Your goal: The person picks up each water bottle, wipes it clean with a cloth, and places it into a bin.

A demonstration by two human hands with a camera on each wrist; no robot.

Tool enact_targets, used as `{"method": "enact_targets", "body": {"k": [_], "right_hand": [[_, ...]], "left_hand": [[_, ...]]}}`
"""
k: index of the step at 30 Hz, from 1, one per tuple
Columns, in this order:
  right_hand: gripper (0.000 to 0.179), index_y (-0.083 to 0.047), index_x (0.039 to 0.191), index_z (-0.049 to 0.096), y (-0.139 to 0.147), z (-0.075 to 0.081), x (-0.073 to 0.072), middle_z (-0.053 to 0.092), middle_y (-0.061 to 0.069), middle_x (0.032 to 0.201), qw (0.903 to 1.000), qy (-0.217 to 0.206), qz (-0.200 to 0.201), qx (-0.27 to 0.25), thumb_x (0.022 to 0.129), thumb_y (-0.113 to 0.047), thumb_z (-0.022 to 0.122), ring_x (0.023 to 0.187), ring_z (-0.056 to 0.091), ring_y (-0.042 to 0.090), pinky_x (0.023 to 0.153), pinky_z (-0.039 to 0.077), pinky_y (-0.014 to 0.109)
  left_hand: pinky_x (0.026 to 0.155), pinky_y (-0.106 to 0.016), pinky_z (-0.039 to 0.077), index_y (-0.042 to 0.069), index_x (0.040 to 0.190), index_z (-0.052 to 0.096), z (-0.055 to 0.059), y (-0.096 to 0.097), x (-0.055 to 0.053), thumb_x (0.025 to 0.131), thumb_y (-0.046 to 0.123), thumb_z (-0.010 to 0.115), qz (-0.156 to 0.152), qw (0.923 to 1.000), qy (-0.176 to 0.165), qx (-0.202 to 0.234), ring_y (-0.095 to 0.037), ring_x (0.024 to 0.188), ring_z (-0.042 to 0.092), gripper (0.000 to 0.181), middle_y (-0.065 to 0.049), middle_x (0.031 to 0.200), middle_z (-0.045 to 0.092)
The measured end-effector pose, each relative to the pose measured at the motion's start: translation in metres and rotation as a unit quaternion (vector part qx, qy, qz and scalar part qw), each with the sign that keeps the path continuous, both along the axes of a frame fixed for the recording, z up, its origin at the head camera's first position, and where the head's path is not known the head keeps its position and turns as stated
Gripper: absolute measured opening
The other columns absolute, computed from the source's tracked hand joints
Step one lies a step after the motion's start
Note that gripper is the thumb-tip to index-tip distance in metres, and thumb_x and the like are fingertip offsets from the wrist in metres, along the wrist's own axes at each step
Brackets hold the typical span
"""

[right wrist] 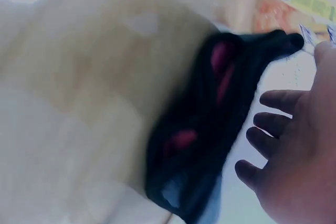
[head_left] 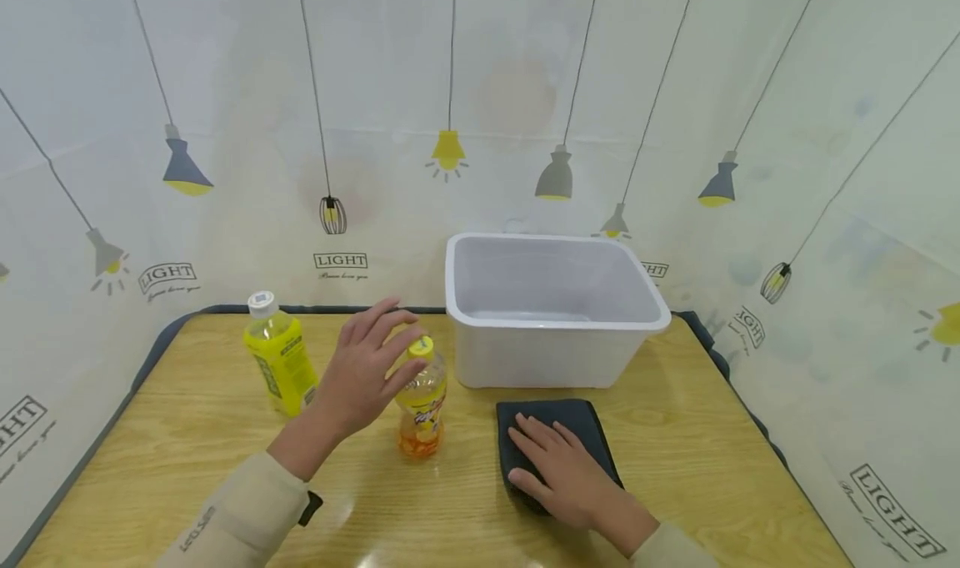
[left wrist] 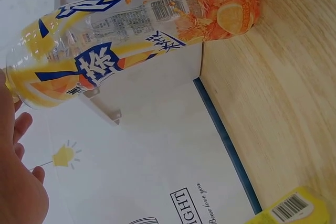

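An upright clear drink bottle [head_left: 422, 418] with a yellow cap [head_left: 421, 348] stands on the wooden table [head_left: 337, 501]. Its orange-printed label [left wrist: 100, 61] fills much of the left wrist view. My left hand [head_left: 363, 368] is at the cap, thumb and fingers spread loosely about the bottle top. A dark folded fabric item [head_left: 525, 422] lies right of the bottle. Over it, my right hand [head_left: 562, 472] has its fingers spread out. The right wrist view, though blurred, shows a pink inside in the dark fabric item [right wrist: 210, 114], with the fingers beside it.
A white plastic bin [head_left: 540, 355], open at the top, stands at the back right of the table, behind the dark fabric item. Left of my left hand is a bottle of yellow-green liquid [head_left: 281, 359] with a white cap. A lamp-printed curtain [head_left: 390, 92] surrounds the table.
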State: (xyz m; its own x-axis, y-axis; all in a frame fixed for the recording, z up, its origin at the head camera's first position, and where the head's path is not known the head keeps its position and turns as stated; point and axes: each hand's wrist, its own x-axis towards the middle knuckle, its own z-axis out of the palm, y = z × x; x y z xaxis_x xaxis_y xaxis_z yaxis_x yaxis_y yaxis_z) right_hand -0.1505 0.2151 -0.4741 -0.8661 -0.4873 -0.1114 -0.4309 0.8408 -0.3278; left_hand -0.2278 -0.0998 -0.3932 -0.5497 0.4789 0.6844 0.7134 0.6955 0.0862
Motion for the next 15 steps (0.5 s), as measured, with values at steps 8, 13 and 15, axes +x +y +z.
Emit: {"method": "enact_targets", "body": {"k": [8,13,15], "right_hand": [[0.060,-0.011,0.149,0.039,0.023,0.027,-0.010,0.033,0.012,0.158,0.9963,0.065,-0.049,-0.028,0.102,-0.049,0.040,0.144,0.035,0.032,0.115,0.027,0.058],[0.058,-0.006,0.147,0.041,0.045,0.038,-0.015,0.040,0.017,0.153,0.9901,0.115,-0.075,-0.030,0.102,-0.042,0.045,0.139,0.041,0.037,0.110,0.033,0.060],[0.057,-0.003,0.146,0.042,0.054,0.042,-0.016,0.041,0.018,0.151,0.9878,0.131,-0.081,-0.026,0.102,-0.040,0.046,0.137,0.042,0.039,0.108,0.035,0.061]], "left_hand": [[0.110,-0.051,0.031,0.013,0.121,0.062,0.001,0.000,0.000,0.101,0.056,0.031,-0.006,0.9999,0.008,0.003,-0.031,0.139,0.035,0.057,-0.008,0.134,0.054],[0.109,-0.053,0.032,0.012,0.118,0.063,0.004,0.000,-0.002,0.100,0.056,0.032,-0.009,0.9998,0.020,0.001,-0.033,0.139,0.036,0.056,-0.009,0.134,0.053],[0.108,-0.053,0.032,0.012,0.117,0.064,0.007,-0.001,-0.003,0.100,0.056,0.032,-0.011,0.9997,0.023,0.006,-0.033,0.138,0.037,0.057,-0.010,0.133,0.054]]}}
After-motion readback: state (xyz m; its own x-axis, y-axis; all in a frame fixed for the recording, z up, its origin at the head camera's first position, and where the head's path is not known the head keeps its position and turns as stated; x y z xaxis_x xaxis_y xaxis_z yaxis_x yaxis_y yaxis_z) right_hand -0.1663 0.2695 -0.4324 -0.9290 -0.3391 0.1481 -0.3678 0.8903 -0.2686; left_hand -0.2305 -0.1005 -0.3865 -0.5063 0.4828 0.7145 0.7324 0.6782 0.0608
